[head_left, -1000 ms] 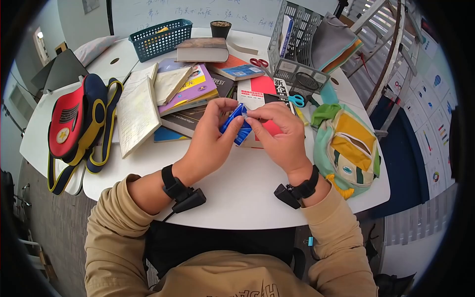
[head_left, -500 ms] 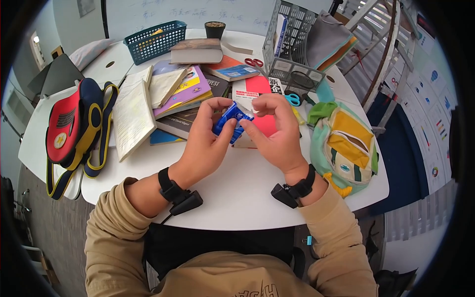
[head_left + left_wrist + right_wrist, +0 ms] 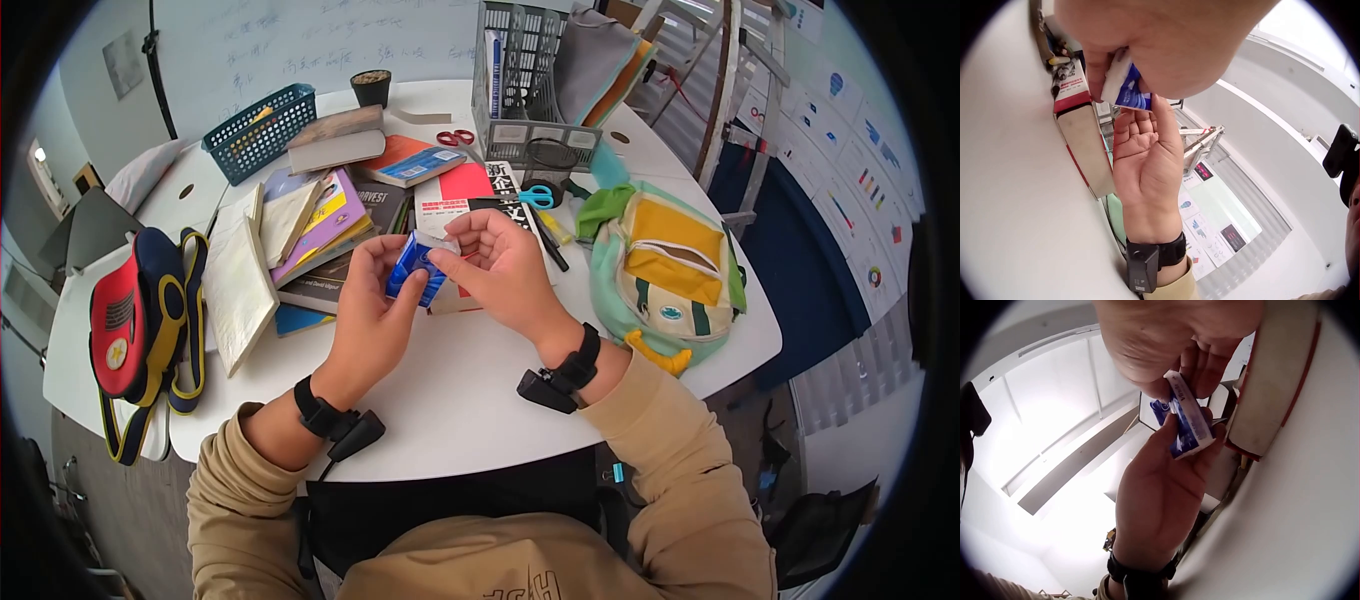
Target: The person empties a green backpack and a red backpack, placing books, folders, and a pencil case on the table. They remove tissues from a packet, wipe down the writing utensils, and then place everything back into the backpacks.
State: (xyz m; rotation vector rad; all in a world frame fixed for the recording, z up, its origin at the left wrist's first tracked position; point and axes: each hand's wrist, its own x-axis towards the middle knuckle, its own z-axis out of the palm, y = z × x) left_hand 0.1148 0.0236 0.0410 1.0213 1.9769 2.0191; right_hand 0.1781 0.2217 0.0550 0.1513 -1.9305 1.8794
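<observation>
A small blue tissue pack point(image 3: 412, 270) with a white strip along its upper edge is held between both hands, over the front of the table. My left hand point(image 3: 368, 318) grips its left side, thumb on the near face and fingers behind. At the upper right edge, my right hand point(image 3: 508, 280) pinches the white strip between thumb and fingers. In the right wrist view the strip on the pack point(image 3: 1188, 419) shows printed lettering. The left wrist view shows the pack point(image 3: 1132, 94) partly covered by the fingers. Behind it lies a thick red-and-white book point(image 3: 440, 205).
Piled books point(image 3: 320, 215) spread across the left middle. A red-and-navy bag point(image 3: 130, 325) lies far left, a green-and-yellow backpack point(image 3: 665, 275) right. Blue scissors point(image 3: 538, 196), red scissors point(image 3: 456, 137), a teal basket point(image 3: 260, 135), a potted plant point(image 3: 371, 90) and a grey file rack point(image 3: 530, 80) stand farther back.
My right fingers came off the pack's upper edge, then returned to pinch the white strip. My left hand kept its hold. The head view has turned, so the table things appear shifted left.
</observation>
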